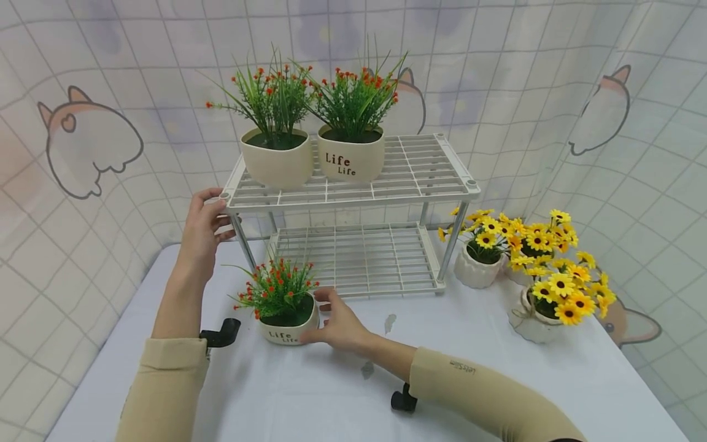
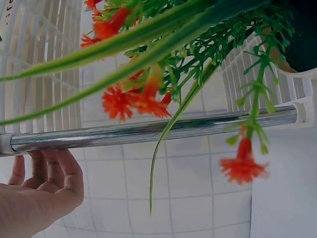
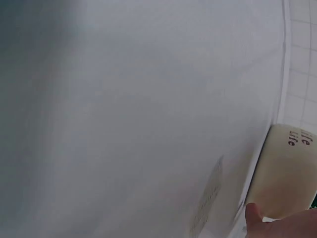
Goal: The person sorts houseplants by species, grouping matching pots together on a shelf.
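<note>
My left hand (image 1: 204, 224) grips the upper left corner of a white two-tier wire rack (image 1: 420, 166). In the left wrist view its fingers (image 2: 69, 171) bend in against a metal post (image 2: 148, 131). On the table, at the front left of the rack, stands a cream pot (image 1: 278, 334) marked "Life Life" with red-flowered greenery (image 1: 282, 285). My right hand (image 1: 342, 325) holds this pot from its right side, thumb in front and fingers behind the rim. In the right wrist view the thumb (image 3: 253, 214) lies against the pot (image 3: 285, 173).
Two larger cream pots, one plain (image 1: 278, 162) and one lettered (image 1: 353, 159), stand on the rack's top tier. The lower tier (image 1: 364, 258) is bare slats. Several white pots of yellow flowers, including one at the front (image 1: 536, 325), stand right of the rack on the white tablecloth (image 1: 458, 344).
</note>
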A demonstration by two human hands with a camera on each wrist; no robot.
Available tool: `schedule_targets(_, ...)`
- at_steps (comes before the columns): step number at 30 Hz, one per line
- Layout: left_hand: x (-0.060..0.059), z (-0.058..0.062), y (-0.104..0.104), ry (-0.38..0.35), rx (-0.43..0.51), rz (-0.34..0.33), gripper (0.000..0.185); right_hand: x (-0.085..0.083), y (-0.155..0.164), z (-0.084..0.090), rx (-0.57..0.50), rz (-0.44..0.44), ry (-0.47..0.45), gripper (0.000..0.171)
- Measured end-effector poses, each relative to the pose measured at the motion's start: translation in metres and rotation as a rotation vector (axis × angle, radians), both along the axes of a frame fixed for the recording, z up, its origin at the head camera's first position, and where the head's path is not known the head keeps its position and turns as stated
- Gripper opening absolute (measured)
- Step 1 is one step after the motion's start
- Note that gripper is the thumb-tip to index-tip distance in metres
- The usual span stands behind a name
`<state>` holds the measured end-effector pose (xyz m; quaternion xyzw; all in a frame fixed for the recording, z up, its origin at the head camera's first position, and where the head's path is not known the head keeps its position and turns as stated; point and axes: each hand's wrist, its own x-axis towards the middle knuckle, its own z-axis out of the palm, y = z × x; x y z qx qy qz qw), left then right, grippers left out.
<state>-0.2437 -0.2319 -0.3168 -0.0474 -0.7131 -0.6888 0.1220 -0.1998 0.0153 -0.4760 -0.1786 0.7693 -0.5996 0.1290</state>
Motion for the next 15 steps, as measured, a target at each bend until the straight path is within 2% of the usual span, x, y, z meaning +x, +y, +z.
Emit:
schedule_targets(7, 0.001, -0.001, 0.0, 0.008, -0.014, 0.009, 0.03, 0.0, -0.014, -0.003, -0.02, -0.03, 0.052, 0.085)
schedule_targets(15, 0.0, -0.002, 0.001, 0.019, -0.02, 0.011, 0.03, -0.004, -0.02, -0.006, 0.066, -0.061, 0.096, 0.09)
